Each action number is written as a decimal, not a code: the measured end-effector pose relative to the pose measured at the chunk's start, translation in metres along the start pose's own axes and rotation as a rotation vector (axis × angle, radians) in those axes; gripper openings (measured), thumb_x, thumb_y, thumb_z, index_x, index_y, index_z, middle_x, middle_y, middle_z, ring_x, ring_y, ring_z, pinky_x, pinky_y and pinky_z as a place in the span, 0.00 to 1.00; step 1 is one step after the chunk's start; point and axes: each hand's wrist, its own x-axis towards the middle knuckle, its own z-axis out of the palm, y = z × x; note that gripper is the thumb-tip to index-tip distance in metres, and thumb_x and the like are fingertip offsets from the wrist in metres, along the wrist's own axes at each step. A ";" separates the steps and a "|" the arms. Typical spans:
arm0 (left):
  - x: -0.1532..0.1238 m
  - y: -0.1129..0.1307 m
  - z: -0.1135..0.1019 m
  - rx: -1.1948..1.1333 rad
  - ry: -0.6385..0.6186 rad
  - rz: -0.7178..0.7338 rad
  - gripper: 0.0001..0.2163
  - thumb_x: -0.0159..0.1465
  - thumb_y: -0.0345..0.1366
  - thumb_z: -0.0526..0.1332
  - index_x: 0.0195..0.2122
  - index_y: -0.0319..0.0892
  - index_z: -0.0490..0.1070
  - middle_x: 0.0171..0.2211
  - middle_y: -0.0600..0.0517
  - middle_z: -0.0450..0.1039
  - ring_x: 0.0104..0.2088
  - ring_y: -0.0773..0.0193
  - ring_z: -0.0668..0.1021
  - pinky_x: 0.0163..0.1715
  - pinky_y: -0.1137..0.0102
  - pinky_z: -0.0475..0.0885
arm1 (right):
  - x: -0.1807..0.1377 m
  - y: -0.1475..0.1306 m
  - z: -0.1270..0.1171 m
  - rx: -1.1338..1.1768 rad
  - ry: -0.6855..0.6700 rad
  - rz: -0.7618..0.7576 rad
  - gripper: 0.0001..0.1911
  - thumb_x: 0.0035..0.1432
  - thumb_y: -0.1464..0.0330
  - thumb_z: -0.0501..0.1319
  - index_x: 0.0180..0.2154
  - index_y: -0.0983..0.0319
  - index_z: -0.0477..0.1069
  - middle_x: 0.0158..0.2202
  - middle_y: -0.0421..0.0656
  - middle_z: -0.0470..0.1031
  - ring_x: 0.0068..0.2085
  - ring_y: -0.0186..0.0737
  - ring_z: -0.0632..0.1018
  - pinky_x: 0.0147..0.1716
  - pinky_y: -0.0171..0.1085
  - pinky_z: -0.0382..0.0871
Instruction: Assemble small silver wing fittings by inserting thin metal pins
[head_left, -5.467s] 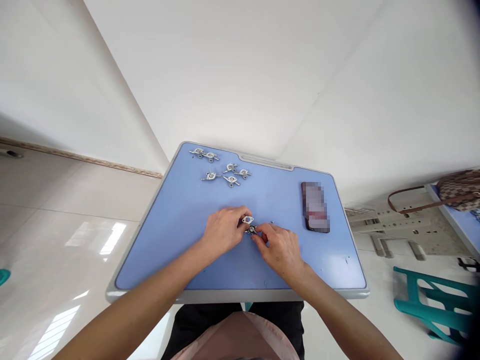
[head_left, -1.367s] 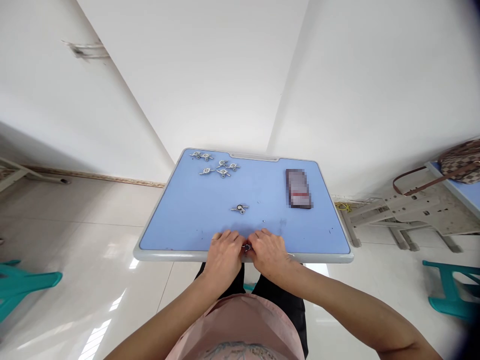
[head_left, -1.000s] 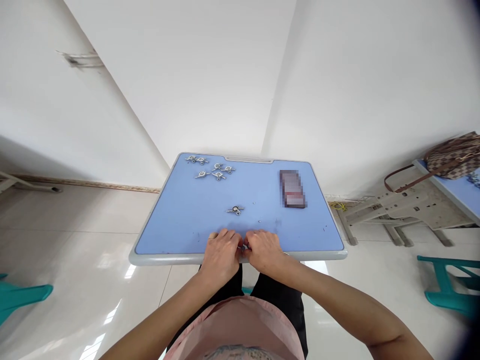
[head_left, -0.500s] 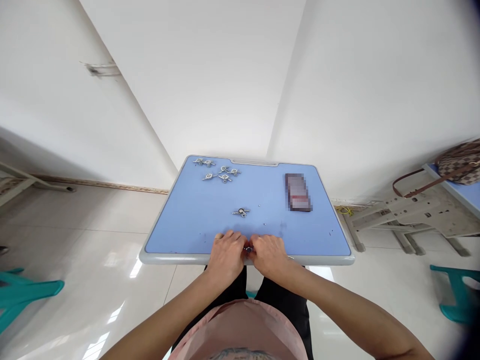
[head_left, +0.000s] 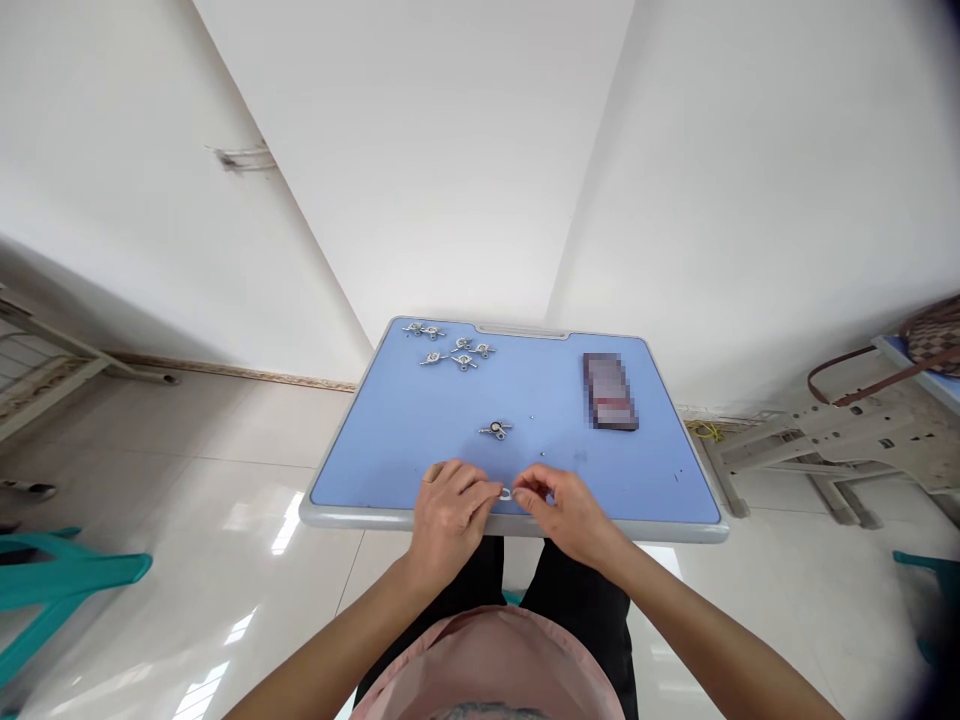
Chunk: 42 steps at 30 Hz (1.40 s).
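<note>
At the near edge of the blue table (head_left: 382, 440), a small pale, ring-like metal piece (head_left: 505, 494) sits between my two hands. My left hand (head_left: 452, 512) is closed, with thumb and forefinger pinching the piece from its left side. My right hand (head_left: 562, 508) is closed too, its curled fingertips meeting the piece's right end. Just beyond them lies a small silver metal fitting (head_left: 496, 429) with a dark round centre and arms sticking out. Several similar silver fittings (head_left: 463, 362) are grouped at the table's far left.
A blurred-out phone-like rectangle (head_left: 611, 391) lies on the right of the table. Tiny bits (head_left: 543, 454) are scattered near the middle. White walls stand behind. A teal stool (head_left: 75, 580) is at left; a checked bag (head_left: 934, 335) rests on another table at right.
My hands have drawn slightly apart and the pale ring-like piece now shows between the fingertips. My right hand has shifted rightward. The whole view has swung a little to the left.
</note>
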 end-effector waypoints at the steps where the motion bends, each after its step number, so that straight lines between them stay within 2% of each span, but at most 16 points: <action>1: 0.001 -0.001 -0.001 -0.003 0.044 0.023 0.09 0.65 0.28 0.56 0.33 0.45 0.74 0.28 0.53 0.74 0.32 0.65 0.71 0.35 0.67 0.61 | 0.001 0.000 -0.003 0.095 -0.011 0.008 0.11 0.59 0.62 0.55 0.33 0.61 0.72 0.27 0.37 0.70 0.29 0.33 0.67 0.30 0.33 0.60; 5: 0.004 -0.003 -0.004 -0.008 0.129 0.103 0.11 0.64 0.26 0.55 0.34 0.47 0.75 0.29 0.53 0.74 0.33 0.64 0.71 0.38 0.65 0.64 | 0.005 0.000 -0.010 0.303 -0.077 0.051 0.11 0.55 0.62 0.58 0.29 0.62 0.72 0.25 0.37 0.68 0.29 0.32 0.65 0.30 0.33 0.61; 8: 0.006 -0.003 -0.004 0.001 0.163 0.147 0.11 0.63 0.25 0.56 0.35 0.48 0.75 0.29 0.53 0.75 0.34 0.63 0.72 0.40 0.64 0.65 | 0.006 -0.001 -0.012 0.320 -0.124 0.074 0.10 0.54 0.62 0.60 0.30 0.62 0.73 0.25 0.36 0.67 0.28 0.31 0.64 0.29 0.32 0.60; 14: 0.010 -0.004 -0.001 -0.032 0.181 0.118 0.12 0.63 0.26 0.56 0.33 0.49 0.76 0.29 0.53 0.76 0.33 0.63 0.72 0.39 0.64 0.66 | 0.010 -0.002 -0.015 0.390 -0.204 0.132 0.08 0.52 0.64 0.60 0.28 0.62 0.71 0.22 0.34 0.62 0.25 0.29 0.60 0.25 0.31 0.54; 17: 0.013 -0.004 0.000 -0.175 0.131 -0.029 0.09 0.65 0.29 0.56 0.35 0.47 0.76 0.30 0.52 0.76 0.33 0.63 0.73 0.38 0.64 0.67 | 0.014 -0.001 -0.016 0.419 -0.183 0.176 0.08 0.51 0.64 0.60 0.27 0.63 0.70 0.21 0.33 0.60 0.24 0.28 0.58 0.24 0.31 0.52; 20: 0.016 -0.003 -0.001 -0.434 0.000 -0.306 0.08 0.65 0.35 0.57 0.39 0.45 0.76 0.30 0.51 0.76 0.33 0.63 0.75 0.36 0.66 0.70 | 0.017 -0.001 -0.018 0.492 -0.139 0.246 0.08 0.51 0.64 0.61 0.27 0.63 0.71 0.22 0.34 0.63 0.24 0.27 0.57 0.23 0.31 0.50; 23: 0.017 0.002 -0.003 -0.639 -0.123 -0.526 0.08 0.62 0.38 0.59 0.36 0.44 0.77 0.31 0.52 0.76 0.32 0.63 0.75 0.35 0.68 0.72 | 0.018 -0.003 -0.017 0.557 -0.076 0.302 0.08 0.50 0.64 0.61 0.26 0.62 0.71 0.22 0.34 0.64 0.23 0.27 0.58 0.22 0.31 0.50; 26: 0.018 0.008 -0.001 -0.793 -0.178 -0.623 0.08 0.60 0.40 0.60 0.34 0.43 0.77 0.31 0.51 0.76 0.31 0.64 0.75 0.34 0.68 0.71 | 0.019 -0.006 -0.011 0.600 0.001 0.327 0.09 0.48 0.62 0.62 0.26 0.62 0.71 0.22 0.35 0.65 0.23 0.28 0.59 0.22 0.31 0.50; 29: 0.020 0.013 0.002 -0.910 -0.149 -0.675 0.09 0.60 0.41 0.60 0.30 0.42 0.75 0.30 0.51 0.74 0.32 0.64 0.73 0.35 0.69 0.70 | 0.017 -0.009 -0.001 0.638 0.037 0.338 0.09 0.47 0.63 0.62 0.25 0.62 0.71 0.22 0.35 0.65 0.23 0.28 0.59 0.23 0.31 0.51; 31: 0.022 0.015 0.003 -0.936 -0.134 -0.710 0.10 0.59 0.42 0.61 0.27 0.41 0.73 0.28 0.52 0.71 0.31 0.65 0.72 0.33 0.70 0.68 | 0.015 -0.009 0.004 0.657 0.025 0.338 0.08 0.47 0.63 0.62 0.24 0.62 0.69 0.22 0.35 0.65 0.23 0.28 0.60 0.23 0.31 0.53; 34: 0.026 0.012 0.000 -0.944 -0.193 -0.762 0.12 0.59 0.44 0.60 0.25 0.41 0.70 0.24 0.54 0.68 0.28 0.66 0.68 0.31 0.71 0.66 | 0.012 -0.004 0.005 0.628 -0.063 0.310 0.07 0.48 0.65 0.61 0.23 0.62 0.69 0.22 0.35 0.65 0.25 0.29 0.62 0.26 0.32 0.56; 36: 0.030 0.009 -0.004 -0.902 -0.265 -0.769 0.13 0.59 0.45 0.59 0.24 0.41 0.68 0.23 0.55 0.65 0.26 0.67 0.66 0.29 0.72 0.64 | 0.012 0.001 0.001 0.535 -0.092 0.235 0.07 0.51 0.65 0.61 0.26 0.62 0.71 0.23 0.35 0.67 0.26 0.30 0.64 0.29 0.32 0.59; 38: 0.033 0.005 -0.008 -0.791 -0.348 -0.720 0.12 0.59 0.44 0.58 0.23 0.41 0.66 0.23 0.56 0.63 0.25 0.68 0.65 0.27 0.72 0.62 | 0.014 0.006 -0.006 0.398 -0.021 0.128 0.08 0.54 0.64 0.60 0.31 0.62 0.74 0.26 0.36 0.70 0.28 0.31 0.67 0.31 0.33 0.61; 40: 0.035 0.003 -0.011 -0.632 -0.426 -0.610 0.12 0.60 0.42 0.56 0.22 0.42 0.64 0.23 0.56 0.62 0.25 0.68 0.65 0.27 0.73 0.62 | 0.015 0.008 -0.013 0.243 0.092 0.031 0.08 0.55 0.65 0.59 0.35 0.60 0.75 0.28 0.37 0.73 0.30 0.33 0.70 0.33 0.33 0.63; 42: 0.033 0.003 -0.012 -0.468 -0.486 -0.465 0.11 0.60 0.40 0.55 0.22 0.43 0.62 0.23 0.56 0.63 0.25 0.67 0.66 0.26 0.73 0.62 | 0.014 0.006 -0.019 0.081 0.113 -0.037 0.07 0.54 0.68 0.60 0.33 0.59 0.76 0.31 0.38 0.77 0.32 0.33 0.72 0.35 0.32 0.64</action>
